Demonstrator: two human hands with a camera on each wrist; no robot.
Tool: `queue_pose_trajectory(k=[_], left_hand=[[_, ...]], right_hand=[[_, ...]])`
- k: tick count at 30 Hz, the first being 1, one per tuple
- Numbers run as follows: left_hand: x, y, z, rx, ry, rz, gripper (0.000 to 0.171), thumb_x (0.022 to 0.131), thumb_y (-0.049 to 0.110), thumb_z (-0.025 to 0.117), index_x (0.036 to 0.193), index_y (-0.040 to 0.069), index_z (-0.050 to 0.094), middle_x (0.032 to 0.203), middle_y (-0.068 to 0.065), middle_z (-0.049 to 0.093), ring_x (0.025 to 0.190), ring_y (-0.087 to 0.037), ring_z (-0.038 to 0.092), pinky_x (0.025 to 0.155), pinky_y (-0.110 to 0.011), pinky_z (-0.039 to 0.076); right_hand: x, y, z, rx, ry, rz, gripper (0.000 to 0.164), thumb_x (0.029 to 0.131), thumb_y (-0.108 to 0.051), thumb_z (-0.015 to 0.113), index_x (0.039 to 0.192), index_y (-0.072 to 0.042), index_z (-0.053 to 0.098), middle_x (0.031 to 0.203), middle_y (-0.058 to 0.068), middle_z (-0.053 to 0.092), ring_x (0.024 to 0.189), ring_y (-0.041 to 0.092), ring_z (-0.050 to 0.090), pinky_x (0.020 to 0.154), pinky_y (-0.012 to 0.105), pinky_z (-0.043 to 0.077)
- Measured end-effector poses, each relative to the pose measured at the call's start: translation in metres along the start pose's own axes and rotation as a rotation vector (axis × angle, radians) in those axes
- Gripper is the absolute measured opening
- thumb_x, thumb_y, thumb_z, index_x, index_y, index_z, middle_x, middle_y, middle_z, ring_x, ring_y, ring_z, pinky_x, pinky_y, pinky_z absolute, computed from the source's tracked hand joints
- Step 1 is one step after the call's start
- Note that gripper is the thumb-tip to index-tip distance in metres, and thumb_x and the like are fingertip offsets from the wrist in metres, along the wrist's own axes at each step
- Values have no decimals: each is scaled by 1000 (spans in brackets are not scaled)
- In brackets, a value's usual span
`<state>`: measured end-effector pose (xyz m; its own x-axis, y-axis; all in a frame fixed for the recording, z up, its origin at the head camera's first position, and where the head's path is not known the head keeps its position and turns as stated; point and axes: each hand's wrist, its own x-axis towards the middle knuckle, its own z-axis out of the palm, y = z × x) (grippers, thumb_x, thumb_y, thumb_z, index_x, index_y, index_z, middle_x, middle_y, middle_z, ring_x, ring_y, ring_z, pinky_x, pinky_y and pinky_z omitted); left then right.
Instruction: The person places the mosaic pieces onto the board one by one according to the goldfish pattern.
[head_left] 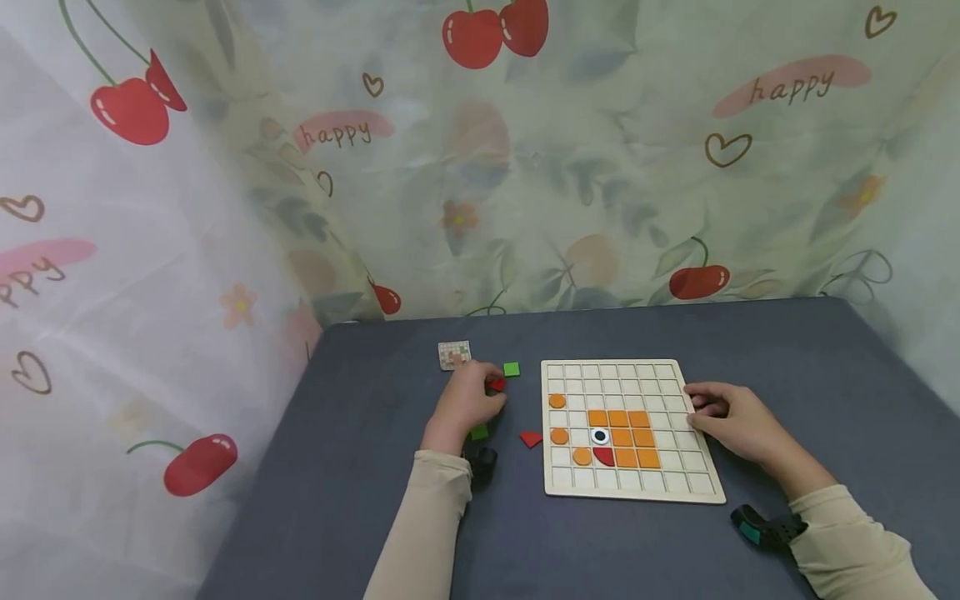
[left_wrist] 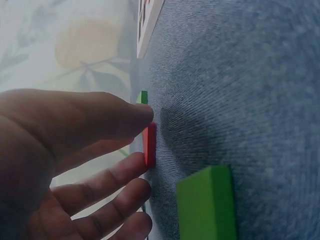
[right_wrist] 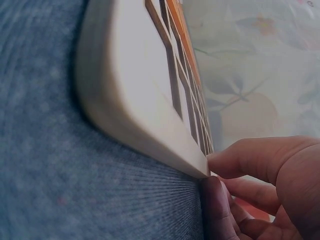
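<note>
My left hand [head_left: 467, 402] is left of the board, its thumb and fingers around a small red tile [head_left: 497, 384]. In the left wrist view the thumb tip overlaps one end of this red tile [left_wrist: 150, 145] and a fingertip meets the other. A green tile [left_wrist: 205, 205] lies close by that hand. My right hand [head_left: 738, 421] pinches the right edge of the pale grid board [head_left: 693, 483]; in the right wrist view its thumb [right_wrist: 240, 157] lies at the board's edge. On the board are several orange squares [head_left: 622, 437], an eye tile [head_left: 600, 436] and a red quarter-round tile [head_left: 603, 456].
Orange discs [head_left: 557, 401] sit in the board's left columns. A red tile [head_left: 531, 438] lies just off its left edge, a green tile [head_left: 512, 369] farther back. A small patterned card [head_left: 453, 354] is beyond my left hand. Printed cloth [head_left: 525, 167] hangs behind the dark table [head_left: 315, 483].
</note>
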<state>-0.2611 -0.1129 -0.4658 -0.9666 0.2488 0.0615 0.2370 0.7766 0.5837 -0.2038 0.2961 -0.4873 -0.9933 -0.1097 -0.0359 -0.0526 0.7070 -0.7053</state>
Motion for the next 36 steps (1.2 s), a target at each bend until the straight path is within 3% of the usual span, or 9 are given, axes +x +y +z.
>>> queue_pose_trajectory(k=[2, 6, 21, 32, 36], left_hand=[[0, 0, 0, -4, -3, -6, 29, 93, 7, 76, 122, 2, 78, 114, -14, 78, 112, -30, 72, 124, -53, 38], [-2, 1, 0, -9, -17, -29, 29, 94, 8, 76, 122, 3, 78, 114, -13, 77, 106, -27, 71, 101, -49, 57], [-2, 5, 5, 17, -24, -111, 27, 95, 16, 78, 121, 6, 78, 115, -12, 74, 100, -25, 67, 93, -48, 58], [-3, 9, 6, 18, -20, -126, 22, 95, 17, 79, 115, 8, 79, 108, -9, 74, 97, -23, 67, 90, -46, 58], [-3, 14, 6, 20, -9, -101, 21, 95, 17, 79, 114, 8, 79, 105, -8, 73, 91, -21, 65, 85, -43, 57]], right_hand=[[0, 1, 0, 4, 2, 0, 53, 98, -12, 73, 144, 9, 58, 121, 22, 66, 98, 21, 62, 71, 22, 50], [-1, 1, 1, 3, 5, 4, 53, 98, -12, 73, 144, 9, 58, 121, 22, 66, 98, 21, 62, 71, 22, 50], [0, 0, 1, 2, 8, 11, 53, 98, -12, 73, 144, 10, 57, 121, 22, 66, 97, 21, 61, 70, 22, 49], [0, -1, 0, 4, 5, 8, 53, 97, -12, 73, 143, 9, 58, 121, 22, 66, 97, 21, 61, 70, 22, 49], [0, -1, 0, -1, 5, 11, 53, 97, -12, 73, 143, 9, 58, 121, 22, 66, 98, 22, 61, 71, 22, 49]])
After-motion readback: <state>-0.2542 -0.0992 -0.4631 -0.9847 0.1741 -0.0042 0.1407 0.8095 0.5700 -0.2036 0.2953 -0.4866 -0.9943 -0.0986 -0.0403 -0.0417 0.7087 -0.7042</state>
